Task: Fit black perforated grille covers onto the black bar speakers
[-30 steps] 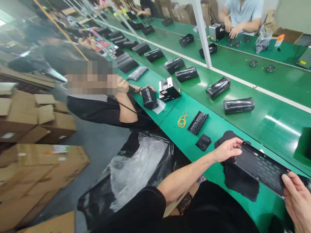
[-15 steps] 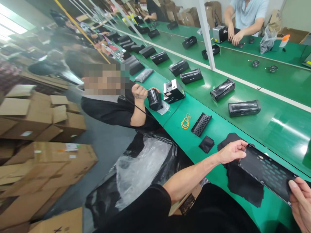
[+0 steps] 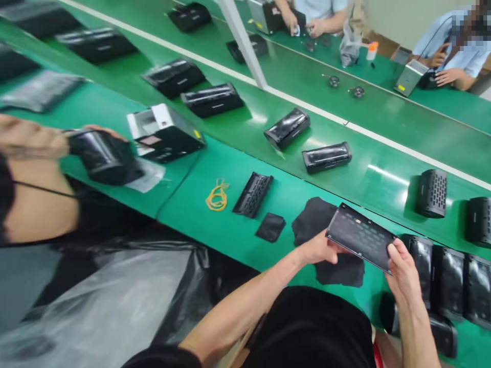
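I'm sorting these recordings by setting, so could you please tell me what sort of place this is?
Most likely a factory assembly line: many similar black casings sit along a long green bench, and co-workers on both sides handle units.

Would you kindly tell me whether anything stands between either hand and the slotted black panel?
Nothing visible does: the left hand holds one end of the panel, the right hand the other. Black sheeting lies below, on the green table.
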Motion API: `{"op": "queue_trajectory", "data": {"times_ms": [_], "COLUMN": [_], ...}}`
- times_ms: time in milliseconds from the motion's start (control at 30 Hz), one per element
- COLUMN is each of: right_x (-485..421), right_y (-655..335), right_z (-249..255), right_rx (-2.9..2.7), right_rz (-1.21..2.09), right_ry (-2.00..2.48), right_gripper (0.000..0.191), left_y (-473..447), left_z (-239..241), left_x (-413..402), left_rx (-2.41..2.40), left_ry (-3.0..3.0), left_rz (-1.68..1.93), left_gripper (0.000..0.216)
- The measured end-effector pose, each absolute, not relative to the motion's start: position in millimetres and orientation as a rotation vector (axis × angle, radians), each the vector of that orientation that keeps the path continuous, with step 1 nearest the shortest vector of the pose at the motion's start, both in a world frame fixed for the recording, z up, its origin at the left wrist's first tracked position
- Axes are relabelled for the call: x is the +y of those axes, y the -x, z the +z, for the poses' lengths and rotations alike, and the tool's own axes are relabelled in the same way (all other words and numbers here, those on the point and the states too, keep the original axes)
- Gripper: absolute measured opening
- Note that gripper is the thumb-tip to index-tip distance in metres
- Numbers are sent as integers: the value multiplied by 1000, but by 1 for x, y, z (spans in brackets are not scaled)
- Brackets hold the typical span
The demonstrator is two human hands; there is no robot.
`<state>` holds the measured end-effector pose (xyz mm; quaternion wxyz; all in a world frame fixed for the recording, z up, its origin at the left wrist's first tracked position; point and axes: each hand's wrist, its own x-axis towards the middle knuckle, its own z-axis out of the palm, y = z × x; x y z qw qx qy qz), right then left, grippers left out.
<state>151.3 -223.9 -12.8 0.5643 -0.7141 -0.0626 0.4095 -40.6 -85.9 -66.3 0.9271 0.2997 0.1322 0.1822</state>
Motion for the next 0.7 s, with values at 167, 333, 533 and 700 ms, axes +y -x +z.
{"op": "queue_trajectory", "data": {"times_ms": [167, 333, 533, 700], "right_x": [-246, -288, -313, -307], "right_y": [-160, -234, -250, -236], "right_z": [-17, -28, -62, -84], "right_rx": [-206, -181, -329, -399], "right_rz": [918, 572, 555, 822], "right_ry": [1809, 2256, 2486, 2356], "right_gripper": [72, 92, 97, 133], "left_y": [17, 28, 45, 46], "left_z": [-63, -57, -58, -58], "left_x": [-109, -93, -82, -87], "left_rx": [308, 327, 358, 334], "left_ry": [-667, -667, -572, -507], "left_rz": [375, 411, 428, 387], "left_gripper": [75, 80, 88, 85]}}
